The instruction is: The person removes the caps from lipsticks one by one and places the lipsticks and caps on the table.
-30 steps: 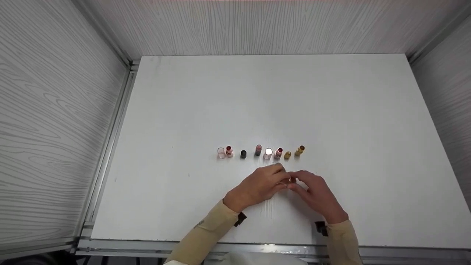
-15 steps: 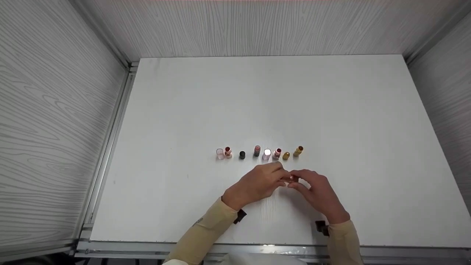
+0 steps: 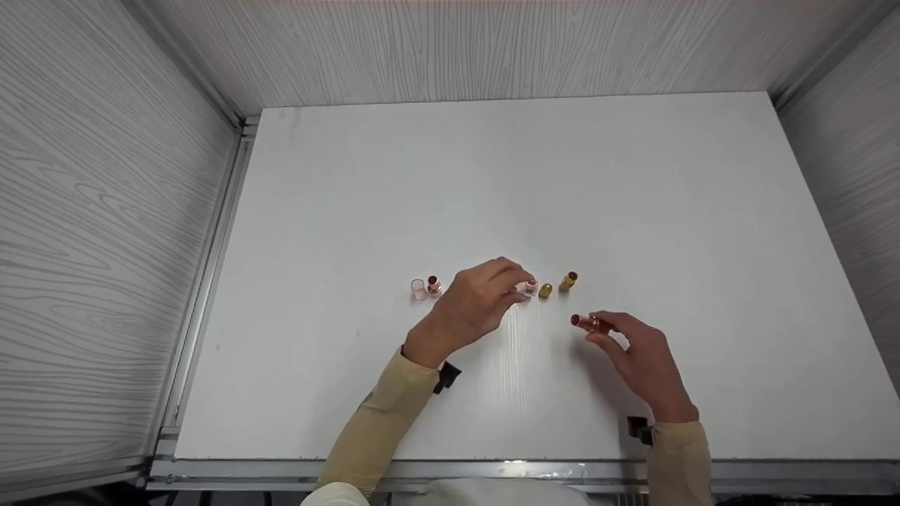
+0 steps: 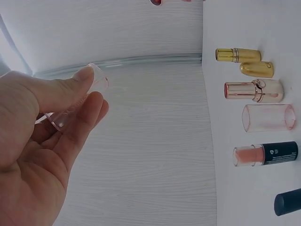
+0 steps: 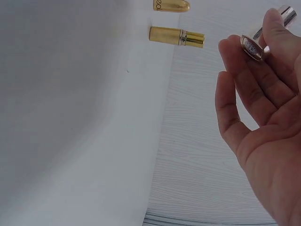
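Observation:
My left hand (image 3: 467,309) pinches a clear lipstick cap (image 4: 99,81) between thumb and fingers, above the row of lipsticks. In the head view that hand covers the middle of the row. My right hand (image 3: 640,355) grips a rose-gold lipstick tube (image 3: 585,322) without its cap, red end pointing left. In the right wrist view the base (image 5: 252,48) of this tube shows between thumb and fingers. Nearest the left hand stand a rose-gold lipstick (image 4: 254,90), a second clear cap (image 4: 268,117) and a black lipstick (image 4: 280,153) with a coral tip.
A gold tube (image 3: 569,281) and a gold cap (image 3: 545,290) stand at the row's right end. At its left end are a clear pinkish cap (image 3: 418,289) and another red-tipped lipstick (image 3: 434,285). A black cap (image 4: 288,202) stands upright. Panels surround the white table (image 3: 337,393).
My hands were together over one lipstick and have come apart. The left has moved up and left with the clear cap; the right has moved right with the tube, its red end now showing.

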Available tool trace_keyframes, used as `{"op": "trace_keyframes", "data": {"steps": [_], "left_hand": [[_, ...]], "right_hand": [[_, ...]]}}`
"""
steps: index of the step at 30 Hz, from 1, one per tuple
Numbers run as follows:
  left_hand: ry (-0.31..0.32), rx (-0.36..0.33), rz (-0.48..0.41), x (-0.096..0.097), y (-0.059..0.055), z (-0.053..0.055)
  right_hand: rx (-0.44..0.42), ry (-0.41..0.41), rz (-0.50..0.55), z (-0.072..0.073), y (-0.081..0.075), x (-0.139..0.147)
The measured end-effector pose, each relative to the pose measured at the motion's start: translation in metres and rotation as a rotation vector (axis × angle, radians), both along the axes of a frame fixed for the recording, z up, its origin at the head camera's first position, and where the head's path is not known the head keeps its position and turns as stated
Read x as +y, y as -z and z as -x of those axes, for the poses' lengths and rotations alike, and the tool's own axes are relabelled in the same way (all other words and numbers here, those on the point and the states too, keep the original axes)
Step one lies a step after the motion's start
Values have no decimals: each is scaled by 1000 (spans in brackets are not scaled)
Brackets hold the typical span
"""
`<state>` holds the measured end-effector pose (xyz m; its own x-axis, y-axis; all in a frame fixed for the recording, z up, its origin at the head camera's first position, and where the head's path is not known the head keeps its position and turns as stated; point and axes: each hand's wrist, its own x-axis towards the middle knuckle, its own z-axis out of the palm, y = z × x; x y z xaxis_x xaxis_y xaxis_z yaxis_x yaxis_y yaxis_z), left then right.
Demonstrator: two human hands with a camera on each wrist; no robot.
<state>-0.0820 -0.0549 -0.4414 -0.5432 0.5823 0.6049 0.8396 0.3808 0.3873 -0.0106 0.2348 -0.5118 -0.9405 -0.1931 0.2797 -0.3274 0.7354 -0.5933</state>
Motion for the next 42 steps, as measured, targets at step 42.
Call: {"op": "trace_keyframes", "data": {"steps": [42], "left_hand": [[-63, -41, 957, 142, 54, 64]], "right_hand": [[-2, 78, 25, -4, 6, 11]]}}
